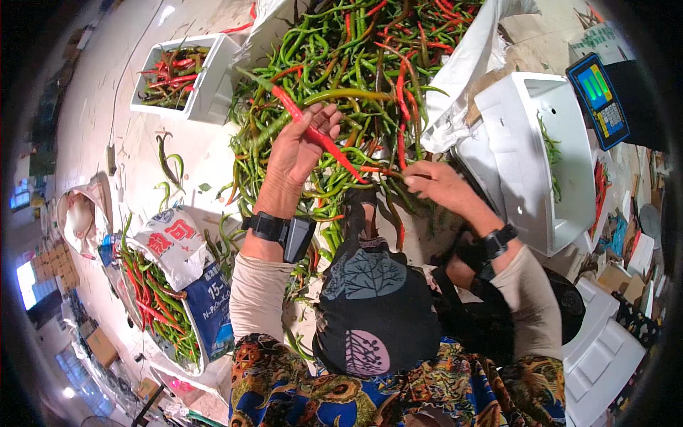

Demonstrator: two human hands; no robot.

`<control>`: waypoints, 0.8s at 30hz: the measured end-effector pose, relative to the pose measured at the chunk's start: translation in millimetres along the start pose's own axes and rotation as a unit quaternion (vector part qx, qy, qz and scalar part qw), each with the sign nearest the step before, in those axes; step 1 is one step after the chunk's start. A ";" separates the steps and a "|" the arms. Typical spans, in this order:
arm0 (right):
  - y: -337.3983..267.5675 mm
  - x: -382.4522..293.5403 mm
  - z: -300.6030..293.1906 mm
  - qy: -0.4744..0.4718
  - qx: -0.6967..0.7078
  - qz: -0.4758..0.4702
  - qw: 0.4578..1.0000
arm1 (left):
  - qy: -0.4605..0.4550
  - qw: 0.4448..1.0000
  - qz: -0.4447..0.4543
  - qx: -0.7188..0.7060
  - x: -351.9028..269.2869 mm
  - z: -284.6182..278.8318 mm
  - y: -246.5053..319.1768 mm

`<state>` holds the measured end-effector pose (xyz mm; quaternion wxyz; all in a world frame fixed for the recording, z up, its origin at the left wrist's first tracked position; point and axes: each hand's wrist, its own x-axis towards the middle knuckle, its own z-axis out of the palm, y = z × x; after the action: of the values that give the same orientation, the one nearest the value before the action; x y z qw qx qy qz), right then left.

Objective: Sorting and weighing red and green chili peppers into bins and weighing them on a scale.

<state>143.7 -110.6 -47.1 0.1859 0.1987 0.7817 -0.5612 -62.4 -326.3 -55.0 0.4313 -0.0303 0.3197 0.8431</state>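
My left hand grips a long red chili pepper above a large heap of green and red chili peppers. A curved yellow-green chili pepper crosses behind the red one; whether the hand holds it too I cannot tell. At the near edge of the heap, the fingertips of my right hand pinch the dark end of a red-and-green chili pepper. Some of that hand's fingers are hidden. White woven sacking lies under and around the heap.
At the upper left stands a white foam box of mostly red peppers. A printed sack of mixed peppers is at the lower left. To the right, a white foam box holds a few green peppers, beside a scale display. Loose peppers lie on the floor.
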 end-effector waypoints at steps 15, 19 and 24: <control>72.5 24.7 11.8 0.183 0.026 0.026 0.983 | 0.028 0.994 -0.077 0.073 26.3 24.2 -29.8; 70.6 52.4 4.9 0.259 -0.042 0.024 0.965 | 0.025 0.984 -0.053 0.169 79.2 28.7 -49.8; 86.8 110.4 31.7 0.250 -0.140 0.101 0.953 | 0.048 0.753 0.057 0.653 168.6 39.7 -90.8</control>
<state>96.9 -104.2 -183.1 0.0664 0.3823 0.8497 -0.3570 -91.3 -146.0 -125.3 0.2811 0.2368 0.8142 0.4495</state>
